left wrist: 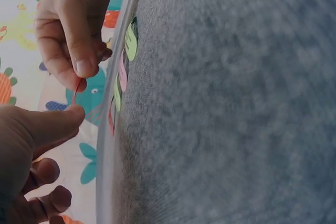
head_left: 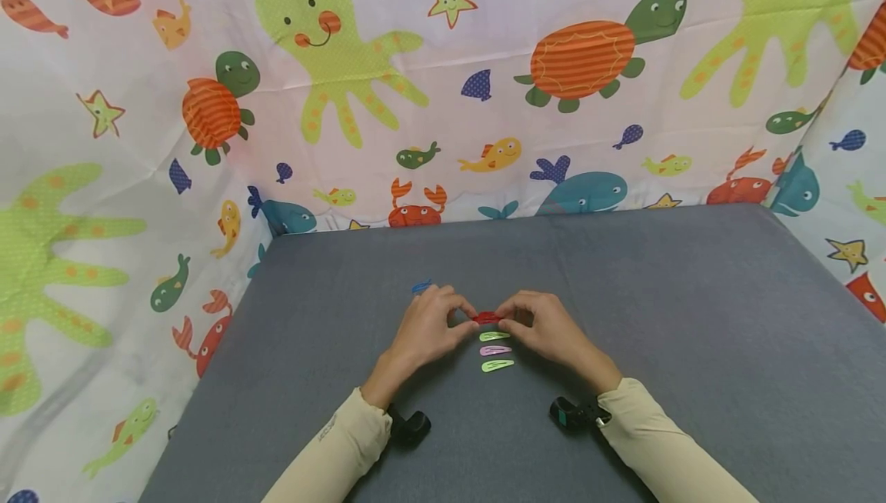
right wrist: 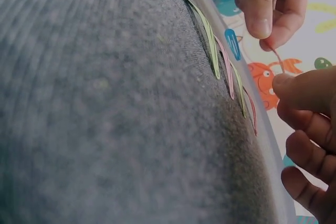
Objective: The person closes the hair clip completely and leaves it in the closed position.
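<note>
Between both hands, above the grey table, is a red hair clip [head_left: 487, 318], seen edge-on as a thin strip in the wrist views. My left hand [head_left: 431, 326] pinches one end with thumb and fingertip. At the opposite end, my right hand [head_left: 547, 328] pinches it likewise. Below them lies a column of snap hair clips: a green clip [head_left: 494, 336], a pink clip [head_left: 495, 351] and a nearer green clip [head_left: 497, 366]. Another red clip [right wrist: 252, 109] lies at the column's far end in the wrist views. A blue clip [head_left: 421, 287] sits behind my left hand, partly hidden.
The grey cloth-covered table [head_left: 692, 318] spreads out around the hands. A curtain [head_left: 471, 49] printed with sea animals stands along its back and sides. Dark wrist cameras [head_left: 411, 428] hang under both cuffs.
</note>
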`<act>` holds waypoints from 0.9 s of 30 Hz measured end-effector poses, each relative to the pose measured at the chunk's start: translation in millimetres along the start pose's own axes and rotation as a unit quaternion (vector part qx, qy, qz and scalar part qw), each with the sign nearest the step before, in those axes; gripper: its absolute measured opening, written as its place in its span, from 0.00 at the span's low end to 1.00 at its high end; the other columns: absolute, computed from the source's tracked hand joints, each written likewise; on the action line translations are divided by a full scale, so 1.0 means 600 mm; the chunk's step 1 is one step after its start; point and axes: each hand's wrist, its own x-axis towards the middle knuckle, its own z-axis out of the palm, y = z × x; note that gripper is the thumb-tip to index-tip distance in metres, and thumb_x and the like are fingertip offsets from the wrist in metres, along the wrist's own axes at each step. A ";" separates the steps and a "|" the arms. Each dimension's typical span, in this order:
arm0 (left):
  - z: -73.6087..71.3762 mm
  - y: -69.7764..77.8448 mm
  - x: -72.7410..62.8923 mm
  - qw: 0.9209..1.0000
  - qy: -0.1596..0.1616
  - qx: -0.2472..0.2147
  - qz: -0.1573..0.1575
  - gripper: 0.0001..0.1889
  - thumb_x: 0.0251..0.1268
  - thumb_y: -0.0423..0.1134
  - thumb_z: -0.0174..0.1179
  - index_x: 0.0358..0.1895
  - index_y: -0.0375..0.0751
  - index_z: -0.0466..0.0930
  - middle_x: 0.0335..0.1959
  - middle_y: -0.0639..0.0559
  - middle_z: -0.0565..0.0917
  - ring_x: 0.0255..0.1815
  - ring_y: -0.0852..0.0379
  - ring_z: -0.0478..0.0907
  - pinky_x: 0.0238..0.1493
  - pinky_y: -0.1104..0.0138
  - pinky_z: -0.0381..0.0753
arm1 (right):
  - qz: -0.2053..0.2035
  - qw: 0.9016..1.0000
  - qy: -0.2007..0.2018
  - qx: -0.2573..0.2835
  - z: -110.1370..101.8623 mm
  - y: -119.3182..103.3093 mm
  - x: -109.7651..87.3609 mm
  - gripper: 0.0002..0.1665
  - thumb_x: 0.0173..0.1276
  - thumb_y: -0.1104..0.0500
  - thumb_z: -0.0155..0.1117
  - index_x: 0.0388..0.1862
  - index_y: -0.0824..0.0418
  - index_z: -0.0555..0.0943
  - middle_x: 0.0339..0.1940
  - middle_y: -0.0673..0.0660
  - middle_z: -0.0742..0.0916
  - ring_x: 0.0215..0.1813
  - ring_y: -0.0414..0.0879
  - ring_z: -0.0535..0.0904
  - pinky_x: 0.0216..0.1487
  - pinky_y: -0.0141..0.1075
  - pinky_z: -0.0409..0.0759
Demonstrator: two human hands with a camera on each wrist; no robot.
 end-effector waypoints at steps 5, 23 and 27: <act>0.004 0.008 0.005 1.000 -0.020 0.003 -0.024 0.07 0.60 0.47 0.74 0.39 0.51 0.92 0.27 0.53 0.81 0.29 0.61 0.67 0.33 0.67 0.62 | 0.008 1.000 0.008 -0.006 0.001 0.002 0.000 0.05 0.62 0.65 0.76 0.37 0.60 0.90 0.32 0.49 0.87 0.32 0.36 0.77 0.35 0.33 0.78; 0.022 0.013 0.014 0.995 -0.052 0.013 -0.085 0.06 0.61 0.44 0.73 0.39 0.51 0.91 0.25 0.58 0.76 0.28 0.60 0.68 0.30 0.68 0.61 | 0.045 0.997 0.019 -0.065 0.012 0.005 0.004 0.05 0.58 0.65 0.77 0.33 0.57 0.91 0.28 0.48 0.86 0.28 0.36 0.75 0.31 0.31 0.72; 0.025 0.013 0.014 0.994 -0.053 0.014 -0.092 0.06 0.61 0.44 0.73 0.39 0.51 0.91 0.25 0.58 0.77 0.28 0.60 0.68 0.30 0.68 0.62 | 0.046 0.996 0.018 -0.080 0.013 0.006 0.004 0.05 0.58 0.65 0.77 0.33 0.56 0.92 0.28 0.47 0.86 0.27 0.36 0.74 0.33 0.33 0.70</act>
